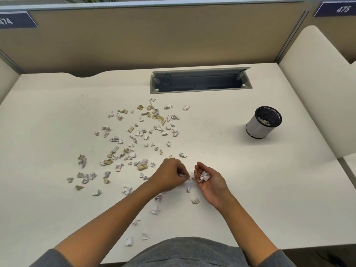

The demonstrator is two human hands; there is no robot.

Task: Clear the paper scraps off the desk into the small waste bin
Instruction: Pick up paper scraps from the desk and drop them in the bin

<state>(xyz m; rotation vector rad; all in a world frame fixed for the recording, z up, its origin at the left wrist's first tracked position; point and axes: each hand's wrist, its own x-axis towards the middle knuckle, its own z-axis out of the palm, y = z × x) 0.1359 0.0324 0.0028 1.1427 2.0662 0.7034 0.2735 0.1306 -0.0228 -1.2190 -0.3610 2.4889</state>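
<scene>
Several white and tan paper scraps (134,139) lie scattered over the middle and left of the white desk (221,170). My left hand (169,176) pinches a small white scrap at its fingertips, just above the desk. Close to its right, my right hand (209,180) is turned palm up and cupped, with a few crumpled white scraps (204,176) lying in the palm. The small waste bin (263,122), white with a black mesh inside, stands far right of the scraps and holds some paper.
A grey cable tray (200,81) is open at the back of the desk. Tan partition walls (154,39) enclose the back and a cream side panel (317,89) rises on the right. More scraps lie near the front edge (129,240).
</scene>
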